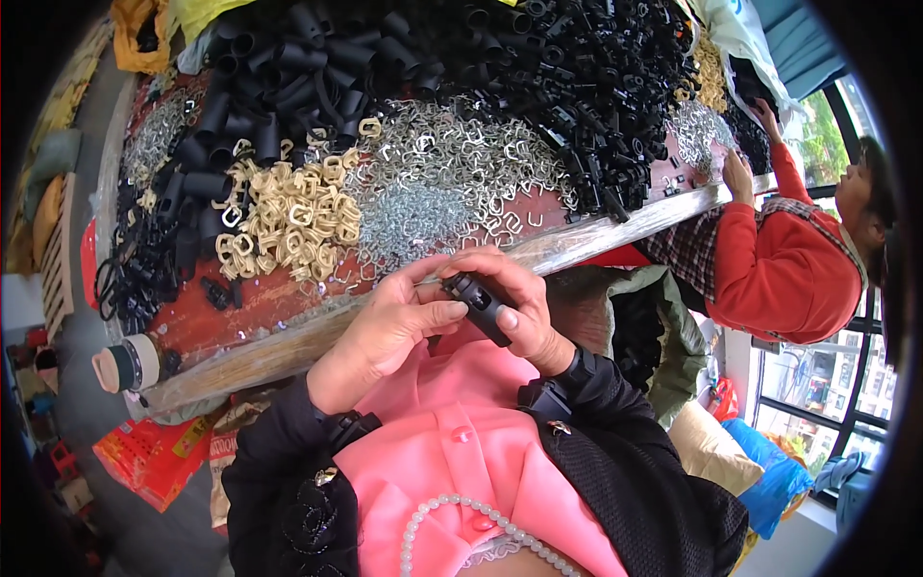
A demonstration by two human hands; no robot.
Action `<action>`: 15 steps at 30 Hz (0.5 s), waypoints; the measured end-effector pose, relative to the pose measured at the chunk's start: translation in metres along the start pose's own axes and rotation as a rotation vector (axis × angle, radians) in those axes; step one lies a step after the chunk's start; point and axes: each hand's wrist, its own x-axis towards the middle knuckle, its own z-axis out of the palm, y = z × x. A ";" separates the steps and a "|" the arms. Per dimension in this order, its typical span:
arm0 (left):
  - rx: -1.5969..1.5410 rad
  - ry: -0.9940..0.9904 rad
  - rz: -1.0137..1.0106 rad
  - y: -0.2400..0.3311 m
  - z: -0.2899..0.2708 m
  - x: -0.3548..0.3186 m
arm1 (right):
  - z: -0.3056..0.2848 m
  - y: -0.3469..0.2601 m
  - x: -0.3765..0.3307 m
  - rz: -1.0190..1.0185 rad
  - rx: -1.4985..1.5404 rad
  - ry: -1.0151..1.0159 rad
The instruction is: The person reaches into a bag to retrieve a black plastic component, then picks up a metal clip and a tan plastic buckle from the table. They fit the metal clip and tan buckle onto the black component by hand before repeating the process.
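Close to my chest, at the table's front edge, both hands meet on a short black cylindrical plastic part with openings in its upper end. My right hand is closed around it, thumb along its lower side. The thumb and fingers of my left hand pinch at its upper end; whether they also grip something small there is hidden. Just beyond my hands are a pile of small silvery metal pieces, bent metal clips and beige plastic rings.
Black tubes and small black parts heap across the far table. A plastic-wrapped edge runs along its front. A co-worker in red reaches in at the right. An open green sack stands by my right arm; a tape roll sits at the left corner.
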 end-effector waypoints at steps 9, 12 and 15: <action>-0.006 -0.010 0.004 -0.008 0.013 -0.005 | 0.000 -0.005 -0.011 0.015 0.171 0.052; 0.021 -0.020 0.002 -0.010 0.019 -0.012 | -0.003 -0.018 -0.013 0.019 0.083 0.026; 0.062 -0.029 -0.010 -0.003 0.009 -0.022 | -0.017 -0.039 -0.026 0.100 -0.120 0.085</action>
